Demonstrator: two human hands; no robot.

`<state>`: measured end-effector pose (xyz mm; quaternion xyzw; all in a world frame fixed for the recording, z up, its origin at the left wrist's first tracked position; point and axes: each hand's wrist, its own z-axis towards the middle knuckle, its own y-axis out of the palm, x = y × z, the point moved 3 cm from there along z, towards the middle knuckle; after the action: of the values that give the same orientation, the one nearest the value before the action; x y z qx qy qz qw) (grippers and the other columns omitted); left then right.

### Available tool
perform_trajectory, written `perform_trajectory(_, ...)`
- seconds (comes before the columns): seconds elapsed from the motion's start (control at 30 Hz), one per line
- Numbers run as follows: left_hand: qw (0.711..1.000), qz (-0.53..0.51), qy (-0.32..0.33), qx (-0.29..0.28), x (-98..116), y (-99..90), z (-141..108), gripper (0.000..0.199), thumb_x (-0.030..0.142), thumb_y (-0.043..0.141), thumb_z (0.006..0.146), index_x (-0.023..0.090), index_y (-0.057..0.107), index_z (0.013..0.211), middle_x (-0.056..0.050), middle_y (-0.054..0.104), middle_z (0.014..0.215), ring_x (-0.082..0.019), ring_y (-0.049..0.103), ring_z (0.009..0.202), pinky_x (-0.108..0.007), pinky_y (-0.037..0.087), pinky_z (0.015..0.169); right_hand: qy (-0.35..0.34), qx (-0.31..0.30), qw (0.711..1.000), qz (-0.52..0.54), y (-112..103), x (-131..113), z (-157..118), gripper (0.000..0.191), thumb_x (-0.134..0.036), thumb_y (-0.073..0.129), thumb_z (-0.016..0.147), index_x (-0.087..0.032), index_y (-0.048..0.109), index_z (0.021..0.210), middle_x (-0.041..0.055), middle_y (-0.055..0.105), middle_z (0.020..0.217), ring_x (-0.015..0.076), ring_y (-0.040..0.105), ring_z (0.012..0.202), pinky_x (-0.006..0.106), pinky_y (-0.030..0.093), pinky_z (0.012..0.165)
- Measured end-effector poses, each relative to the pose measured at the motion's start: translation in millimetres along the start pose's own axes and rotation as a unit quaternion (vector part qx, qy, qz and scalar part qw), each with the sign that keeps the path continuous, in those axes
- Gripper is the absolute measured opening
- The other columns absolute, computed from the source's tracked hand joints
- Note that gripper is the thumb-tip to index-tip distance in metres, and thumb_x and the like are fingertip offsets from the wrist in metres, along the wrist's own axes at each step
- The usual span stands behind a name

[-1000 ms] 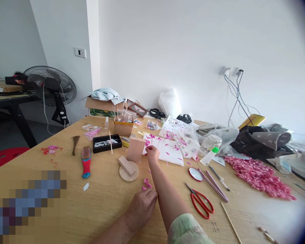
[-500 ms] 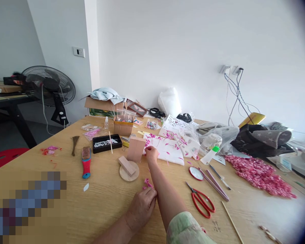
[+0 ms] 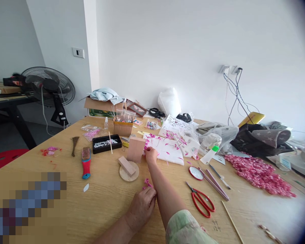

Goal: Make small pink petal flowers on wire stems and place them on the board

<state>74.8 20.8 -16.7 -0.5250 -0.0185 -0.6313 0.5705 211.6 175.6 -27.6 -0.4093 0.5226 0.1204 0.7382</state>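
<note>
My left hand (image 3: pixel 141 205) rests low over the table with its fingers closed on a small pink curled piece (image 3: pixel 147 183), which pokes out above the knuckles. My right arm crosses in front of it and reaches forward. At the left edge of a white sheet (image 3: pixel 169 156) my right hand (image 3: pixel 151 156) is closed in a pinch; pink shows by its fingertips, though what they grip is hidden. Pink flowers on thin stems (image 3: pixel 171 135) and loose petals lie on the sheet. Just left of that hand stands an upright wooden block (image 3: pixel 135 150).
A wooden bar (image 3: pixel 127 166) lies on a round wooden disc (image 3: pixel 133 174). Red-handled scissors (image 3: pixel 203 203), a round red-rimmed mirror (image 3: pixel 196 173) and a pink heap (image 3: pixel 260 174) are to the right. A brush (image 3: pixel 86 162) and black tray (image 3: pixel 107 143) stand left.
Both hands stay in nearly the same places. The view has shifted very slightly.
</note>
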Motion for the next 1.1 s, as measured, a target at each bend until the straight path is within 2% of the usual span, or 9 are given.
perform_trajectory(0.17,1.000,0.000,-0.013,-0.006,-0.9,0.2,-0.8,0.021,0.007,0.033,0.078,0.017,0.049,0.071,-0.004,0.055,0.070,-0.015,0.051,0.065,-0.025,0.040,0.058,0.000,-0.003,1.000,-0.017,1.5,2.2,0.3,0.008,-0.016,0.055,0.058,-0.021,0.058,0.052,-0.0031,0.058,0.049,0.0121,0.051,0.049,0.021,0.034,0.049)
perform_trajectory(0.43,0.998,-0.049,0.001,0.045,1.5,-2.7,0.7,0.021,0.007,0.035,0.078,0.019,0.051,0.071,-0.003,0.057,0.070,-0.015,0.052,0.065,-0.026,0.042,0.062,0.014,-0.027,0.999,-0.026,-1.0,0.4,-1.1,0.007,-0.014,0.059,0.063,-0.018,0.059,0.058,-0.0013,0.060,0.057,0.0124,0.055,0.058,0.022,0.038,0.054)
perform_trajectory(0.5,0.998,-0.047,0.000,0.043,2.4,-3.1,0.9,0.021,0.006,0.035,0.077,0.019,0.051,0.071,-0.003,0.057,0.069,-0.015,0.052,0.065,-0.026,0.042,0.062,0.021,-0.046,0.999,-0.021,-0.7,-0.2,-1.4,0.006,-0.019,0.058,0.070,-0.016,0.060,0.066,-0.0002,0.061,0.065,0.0109,0.055,0.061,0.023,0.042,0.058)
perform_trajectory(0.6,0.999,-0.036,0.002,0.034,2.9,-3.0,0.5,0.021,0.007,0.034,0.077,0.019,0.051,0.071,-0.003,0.057,0.069,-0.015,0.053,0.066,-0.026,0.043,0.062,0.032,-0.077,0.997,-0.001,0.1,-0.5,-2.3,0.018,-0.028,0.049,0.081,-0.012,0.057,0.083,0.0014,0.060,0.080,0.0095,0.055,0.067,0.026,0.046,0.061)
perform_trajectory(0.67,0.999,-0.028,0.004,0.028,2.7,-2.7,0.0,0.022,0.007,0.034,0.078,0.018,0.051,0.071,-0.004,0.057,0.070,-0.015,0.053,0.066,-0.025,0.043,0.062,0.041,-0.088,0.995,0.020,-0.1,-0.1,-3.2,0.020,-0.029,0.048,0.082,-0.012,0.056,0.088,0.0014,0.060,0.081,0.0088,0.056,0.064,0.025,0.047,0.058)
perform_trajectory(0.77,0.999,-0.018,0.009,0.026,1.8,-2.3,-0.2,0.022,0.008,0.033,0.079,0.018,0.051,0.073,-0.004,0.057,0.071,-0.015,0.053,0.067,-0.025,0.042,0.063,0.051,-0.082,0.994,0.057,-3.3,0.4,-5.1,0.014,-0.019,0.054,0.075,-0.012,0.058,0.086,0.0008,0.062,0.076,0.0076,0.057,0.051,0.021,0.045,0.050)
perform_trajectory(0.87,0.999,-0.009,0.009,0.031,0.7,-2.4,-0.2,0.021,0.011,0.032,0.081,0.017,0.051,0.072,-0.003,0.055,0.068,-0.014,0.052,0.066,-0.026,0.042,0.065,0.058,-0.065,0.992,0.088,-10.7,-0.9,-9.4,0.026,-0.012,0.051,0.067,-0.013,0.058,0.092,0.0051,0.063,0.087,0.0082,0.057,0.044,0.019,0.040,0.041)
perform_trajectory(1.0,0.998,-0.035,-0.006,0.044,-0.7,-4.6,-1.6,0.020,0.016,0.034,0.082,0.017,0.052,0.074,-0.002,0.054,0.067,-0.013,0.051,0.064,-0.024,0.042,0.064,0.056,-0.050,0.990,0.121,-30.9,-9.9,-22.8,0.037,-0.013,0.046,0.065,-0.012,0.053,0.102,0.0123,0.058,0.104,0.0086,0.058,0.044,0.018,0.035,0.035)
perform_trajectory(1.1,0.995,-0.075,-0.030,0.054,-1.8,-7.5,-3.2,0.020,0.021,0.035,0.083,0.017,0.054,0.078,0.000,0.053,0.064,-0.012,0.050,0.057,-0.022,0.042,0.058,0.031,-0.041,0.989,0.140,-55.5,-20.7,-41.1,0.036,-0.016,0.045,0.065,-0.014,0.053,0.100,0.0105,0.058,0.104,0.0077,0.058,0.046,0.017,0.034,0.035)
